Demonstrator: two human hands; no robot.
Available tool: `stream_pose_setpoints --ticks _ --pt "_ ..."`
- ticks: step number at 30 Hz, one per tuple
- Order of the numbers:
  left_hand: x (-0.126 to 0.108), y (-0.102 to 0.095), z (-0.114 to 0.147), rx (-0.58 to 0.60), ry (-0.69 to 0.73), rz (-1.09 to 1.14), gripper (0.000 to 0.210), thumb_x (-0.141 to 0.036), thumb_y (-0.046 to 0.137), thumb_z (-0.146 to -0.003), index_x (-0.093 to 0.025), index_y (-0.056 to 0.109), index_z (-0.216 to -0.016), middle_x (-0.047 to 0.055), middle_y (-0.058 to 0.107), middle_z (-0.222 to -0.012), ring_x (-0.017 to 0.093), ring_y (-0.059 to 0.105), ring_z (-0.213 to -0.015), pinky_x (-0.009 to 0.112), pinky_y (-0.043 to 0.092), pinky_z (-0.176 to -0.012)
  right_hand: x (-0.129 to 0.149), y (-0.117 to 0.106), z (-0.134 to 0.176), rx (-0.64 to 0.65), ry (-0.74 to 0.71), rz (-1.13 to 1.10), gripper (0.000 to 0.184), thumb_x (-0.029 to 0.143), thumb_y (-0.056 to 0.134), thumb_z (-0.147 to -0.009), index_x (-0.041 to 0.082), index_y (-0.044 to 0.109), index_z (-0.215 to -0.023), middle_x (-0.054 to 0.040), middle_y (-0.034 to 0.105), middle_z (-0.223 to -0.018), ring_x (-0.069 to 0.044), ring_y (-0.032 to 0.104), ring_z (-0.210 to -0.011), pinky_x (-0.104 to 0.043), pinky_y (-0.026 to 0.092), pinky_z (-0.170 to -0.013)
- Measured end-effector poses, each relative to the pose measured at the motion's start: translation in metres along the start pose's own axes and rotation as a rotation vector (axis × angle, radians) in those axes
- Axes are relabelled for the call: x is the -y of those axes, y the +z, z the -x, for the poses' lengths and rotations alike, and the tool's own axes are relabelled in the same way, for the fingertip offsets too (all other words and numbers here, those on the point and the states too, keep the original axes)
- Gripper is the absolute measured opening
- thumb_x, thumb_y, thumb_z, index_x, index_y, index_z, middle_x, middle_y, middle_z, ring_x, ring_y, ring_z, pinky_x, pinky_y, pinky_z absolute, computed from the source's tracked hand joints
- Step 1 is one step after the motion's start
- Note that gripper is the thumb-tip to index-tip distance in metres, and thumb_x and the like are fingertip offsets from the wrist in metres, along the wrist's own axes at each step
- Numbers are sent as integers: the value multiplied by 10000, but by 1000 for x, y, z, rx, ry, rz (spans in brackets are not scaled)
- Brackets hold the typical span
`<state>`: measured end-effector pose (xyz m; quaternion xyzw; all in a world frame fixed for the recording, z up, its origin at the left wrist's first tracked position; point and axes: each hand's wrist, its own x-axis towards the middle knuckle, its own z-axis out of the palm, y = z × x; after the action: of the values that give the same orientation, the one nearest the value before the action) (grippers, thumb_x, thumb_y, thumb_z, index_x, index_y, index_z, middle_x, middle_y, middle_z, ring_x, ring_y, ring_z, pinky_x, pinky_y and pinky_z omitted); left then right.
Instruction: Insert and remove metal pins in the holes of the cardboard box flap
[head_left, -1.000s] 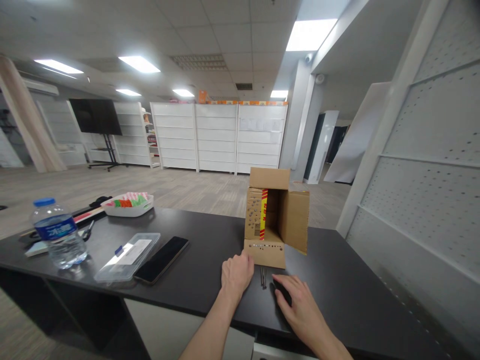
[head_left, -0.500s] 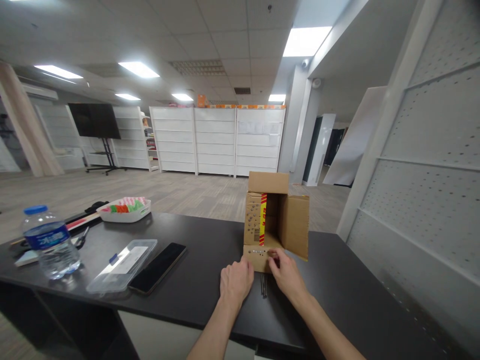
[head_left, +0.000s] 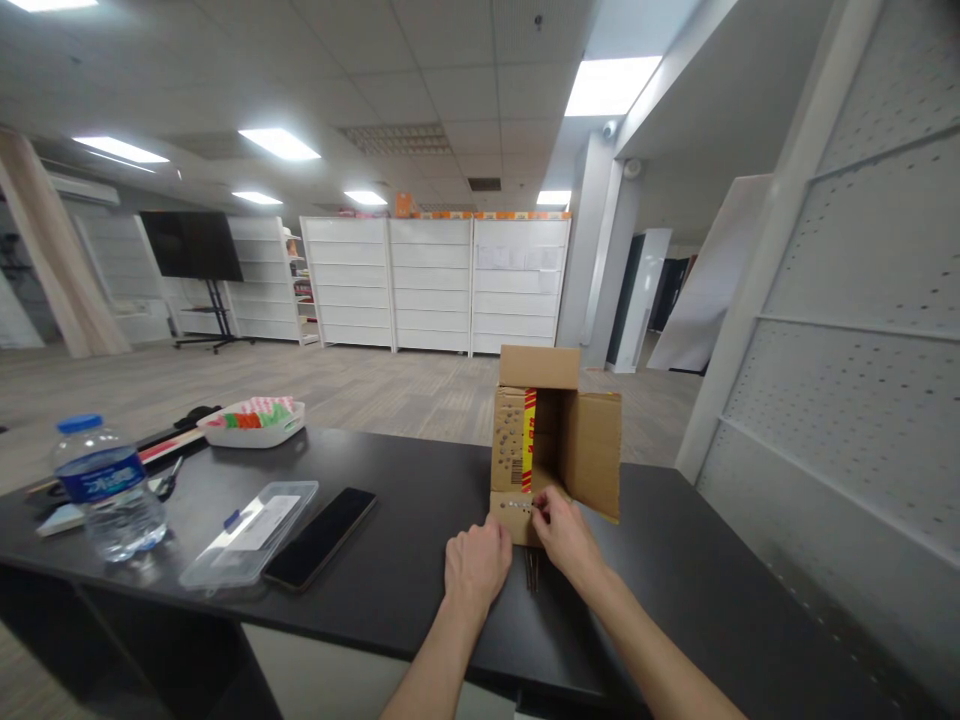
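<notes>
A cardboard box [head_left: 513, 440] stands open toward me on the black table, its side flaps spread and yellow-red tape down one flap. Its front lower flap [head_left: 514, 530] has a row of small holes, some with shiny bits in them. My left hand [head_left: 478, 562] is closed on the left edge of that flap. At the flap's right part, my right hand [head_left: 562, 530] pinches something too small to make out, fingertips against the cardboard. Several thin metal pins, like nails or screws, [head_left: 532, 572] stick out below the flap, between my hands.
Left on the black table [head_left: 405, 500] are a phone [head_left: 321, 540], a clear plastic case [head_left: 251, 535], a water bottle [head_left: 111, 490] and a white basket of colourful packets [head_left: 255, 430]. A white perforated panel [head_left: 862, 400] rises at the right.
My right hand has shifted slightly left along the flap, its fingertips closer to the row of holes. My left hand keeps its place on the flap. The whole view has moved slightly.
</notes>
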<state>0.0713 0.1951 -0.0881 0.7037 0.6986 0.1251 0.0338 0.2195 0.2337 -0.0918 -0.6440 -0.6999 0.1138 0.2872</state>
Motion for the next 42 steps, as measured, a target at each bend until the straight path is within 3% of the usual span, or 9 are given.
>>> stream_pose_setpoints --ticks 7,18,42 --pt "-1 -3 1 5 -6 -8 365 -303 288 -961 -176 627 -1008 149 722 -874 293 707 -859 373 490 -736 3 -4 -10 63 46 31 81 189 500 -874 187 580 -887 -29 664 -783 -133 598 -693 -221 341 -618" --pt "0 -1 1 1 -7 -7 358 -311 300 -959 -173 627 -1006 152 722 -874 293 708 -853 380 495 -737 16 -15 -16 107 91 192 124 218 501 -853 189 621 -858 -90 697 -884 -204 660 -822 -257 342 -611" --pt "-1 -3 2 5 -9 16 372 -315 291 -957 -171 630 -1005 154 724 -889 293 702 -864 395 495 -759 36 -22 -10 119 117 360 226 214 439 -851 152 615 -978 -179 686 -967 -287 683 -886 -330 456 -691"
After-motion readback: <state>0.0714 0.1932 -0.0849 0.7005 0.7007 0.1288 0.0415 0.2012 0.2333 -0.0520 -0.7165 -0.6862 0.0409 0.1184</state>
